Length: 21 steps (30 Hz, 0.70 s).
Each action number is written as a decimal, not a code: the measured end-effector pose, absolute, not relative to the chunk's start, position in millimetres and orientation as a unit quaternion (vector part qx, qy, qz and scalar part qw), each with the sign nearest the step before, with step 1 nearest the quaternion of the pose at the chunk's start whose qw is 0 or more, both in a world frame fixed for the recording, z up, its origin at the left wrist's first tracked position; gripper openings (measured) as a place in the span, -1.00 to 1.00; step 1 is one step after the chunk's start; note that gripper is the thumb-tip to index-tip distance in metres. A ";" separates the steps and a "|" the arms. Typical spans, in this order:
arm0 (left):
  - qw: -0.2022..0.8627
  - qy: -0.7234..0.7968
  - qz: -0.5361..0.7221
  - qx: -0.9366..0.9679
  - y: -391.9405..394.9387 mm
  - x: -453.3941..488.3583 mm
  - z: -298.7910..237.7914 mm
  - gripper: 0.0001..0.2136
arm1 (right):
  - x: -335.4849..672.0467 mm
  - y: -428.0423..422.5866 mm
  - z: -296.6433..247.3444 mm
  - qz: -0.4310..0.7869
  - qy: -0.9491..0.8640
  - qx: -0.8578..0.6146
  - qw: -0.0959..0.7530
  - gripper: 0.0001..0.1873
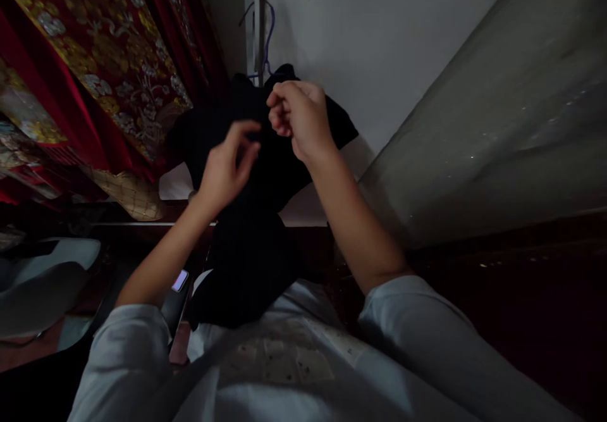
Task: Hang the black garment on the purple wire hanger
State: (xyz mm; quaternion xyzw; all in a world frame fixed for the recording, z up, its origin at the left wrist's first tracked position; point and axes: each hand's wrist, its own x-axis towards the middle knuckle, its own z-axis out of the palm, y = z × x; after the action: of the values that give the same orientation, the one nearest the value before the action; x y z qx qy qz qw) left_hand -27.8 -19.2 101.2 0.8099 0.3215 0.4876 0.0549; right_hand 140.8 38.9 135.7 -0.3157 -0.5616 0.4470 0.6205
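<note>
A black garment [251,219] hangs from a purple wire hanger [268,36] hooked on a pale vertical pole, and drapes down to my lap. My right hand [298,118] is closed near the garment's top, its fingers curled into a pinch at the collar area by the hanger. My left hand [227,169] is in front of the garment a little lower and to the left, fingers bent and partly blurred, thumb and fingertips close together against the dark cloth. Both my sleeves are pale grey.
Red and gold patterned fabric [95,61] hangs at the left. A white wall [379,30] is behind the garment, and a grey slanted surface [497,124] is at the right. A phone with a lit screen [180,281] lies near my left elbow. Dark floor lies below.
</note>
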 end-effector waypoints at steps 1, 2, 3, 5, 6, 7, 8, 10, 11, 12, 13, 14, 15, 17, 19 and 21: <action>0.036 0.312 0.500 0.807 -16.0 -22.8 118.1 -0.70 | 140.0 36.8 132.7 0.433 -0.567 -0.320 0.623 -0.58; 0.008 0.305 0.497 0.812 -12.3 -18.2 132.7 -0.68 | 139.7 34.3 130.5 0.418 -0.571 -0.325 0.627 -0.59; -0.021 0.307 0.478 0.823 -8.0 -14.3 144.5 -0.70 | 140.1 31.6 129.0 0.404 -0.574 -0.329 0.632 -0.59; -0.056 0.318 0.427 0.845 1.3 -9.2 159.3 -0.78 | 141.8 26.3 127.3 0.381 -0.581 -0.330 0.639 -0.60; -0.058 0.324 0.410 0.851 6.0 -7.9 162.9 -0.83 | 142.8 23.9 126.8 0.373 -0.585 -0.323 0.643 -0.61; -0.047 0.326 0.404 0.853 10.4 -7.2 164.5 -0.86 | 143.6 22.1 126.3 0.365 -0.590 -0.313 0.649 -0.61; -0.027 0.325 0.411 0.852 14.4 -6.9 164.8 -0.87 | 144.1 21.2 125.6 0.355 -0.594 -0.302 0.656 -0.62; 0.017 0.315 0.437 0.843 20.4 -6.2 163.3 -0.88 | 144.0 23.0 122.6 0.334 -0.601 -0.287 0.667 -0.62; 0.030 0.311 0.441 0.841 22.2 -5.5 162.5 -0.89 | 143.5 26.0 119.8 0.326 -0.604 -0.288 0.667 -0.61; 0.030 0.310 0.439 0.843 22.9 -4.4 162.0 -0.90 | 142.8 30.5 115.8 0.319 -0.606 -0.295 0.666 -0.61; 0.017 0.312 0.429 0.847 23.0 -3.3 162.2 -0.91 | 142.0 36.0 110.3 0.310 -0.606 -0.306 0.666 -0.60; -0.006 0.315 0.418 0.852 22.6 -2.6 163.0 -0.91 | 141.3 42.1 103.2 0.301 -0.603 -0.321 0.665 -0.59; -0.033 0.314 0.411 0.855 22.5 -3.2 164.4 -0.91 | 140.7 48.1 94.4 0.292 -0.596 -0.341 0.666 -0.60; -0.081 0.306 0.433 0.844 26.2 -11.9 167.8 -0.92 | 139.9 56.8 73.5 0.289 -0.573 -0.386 0.662 -0.61; -0.097 0.305 0.505 0.801 40.1 -34.6 168.3 -0.95 | 138.8 57.4 52.1 0.325 -0.542 -0.418 0.652 -0.63; -0.058 0.336 0.602 0.722 64.9 -69.3 160.4 -0.93 | 135.9 48.8 35.2 0.374 -0.515 -0.422 0.645 -0.65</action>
State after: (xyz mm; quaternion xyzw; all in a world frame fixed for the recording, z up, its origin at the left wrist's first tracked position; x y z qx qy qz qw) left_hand -69.3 64.9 160.4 0.7220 0.3355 0.6023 -0.0581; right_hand 135.9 48.8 35.2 -0.4220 -0.5154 0.3743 0.6450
